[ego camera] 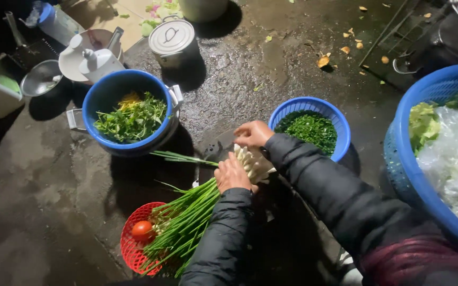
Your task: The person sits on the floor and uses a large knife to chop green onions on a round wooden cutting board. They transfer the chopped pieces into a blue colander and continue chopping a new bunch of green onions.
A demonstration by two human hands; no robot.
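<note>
— Where's the bunch of spring onions (197,212)?

— Low in the middle, on the ground. The white bulb ends (253,163) lie between both hands; the green stalks run back down-left over a red mesh basket (129,249) holding a tomato (142,230).

— And the hands?

— The left hand (232,173) lies pressed over the stalks just behind the bulbs, fingers curled down on them. The right hand (252,134) is at the bulb tips, fingers bent in; whether it pinches something I cannot tell. Both sleeves are dark and padded.

— What's the ground like?

— Dark, wet and rough, like concrete, lit from above, with yellowish scraps scattered at the top right.

— Around them?

— A small blue perforated basket (340,130) of finely chopped greens sits just beyond the right hand. To the left, a blue bowl (99,100) of leafy herbs rests inside a metal pot. Behind it stands a lidded steel pot (172,39). A big blue basket (406,164) with cabbage and clear plastic is cut off at the right edge.

— Anything unclear?

— The top-left clutter is dim, and whatever lies under the bulbs is hidden.
</note>
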